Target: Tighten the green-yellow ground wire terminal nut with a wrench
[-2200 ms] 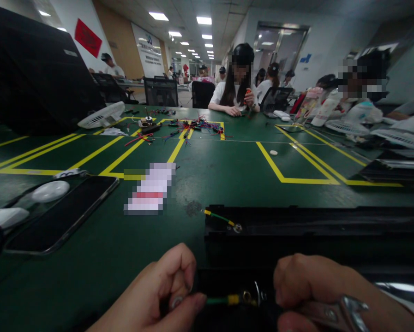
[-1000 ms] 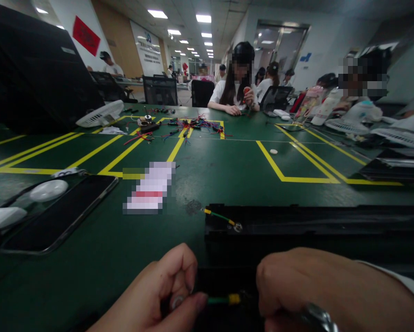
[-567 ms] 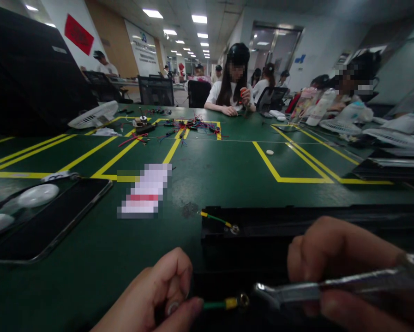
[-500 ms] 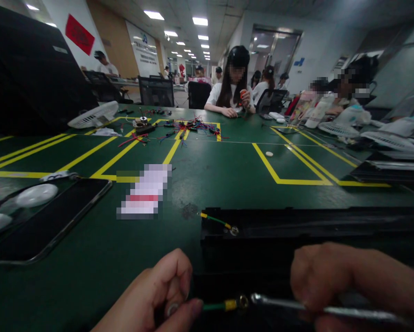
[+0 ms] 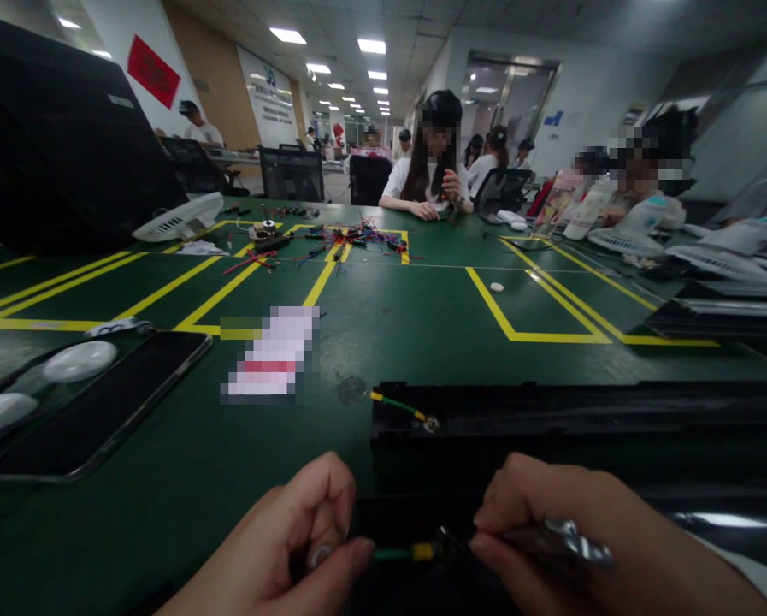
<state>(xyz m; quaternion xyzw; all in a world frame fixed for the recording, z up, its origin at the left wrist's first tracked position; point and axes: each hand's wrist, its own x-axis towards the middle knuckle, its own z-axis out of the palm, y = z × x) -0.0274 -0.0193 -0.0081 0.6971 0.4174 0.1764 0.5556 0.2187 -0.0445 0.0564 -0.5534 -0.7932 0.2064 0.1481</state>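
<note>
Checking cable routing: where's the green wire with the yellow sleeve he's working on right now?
Bottom centre of the head view: the green wire is pinched in the left hand, its yellow end meeting the wrench in the right hand, over the black housing.

The left hand (image 5: pixel 293 547) pinches a green wire (image 5: pixel 392 553); the right hand (image 5: pixel 575 539) grips a metal wrench (image 5: pixel 563 535).

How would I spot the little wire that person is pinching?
Start at the long black housing on the green table. At its near edge, between the left hand and right hand, lies a green wire. Unlike the free twin wire behind, it is pinched.
</note>
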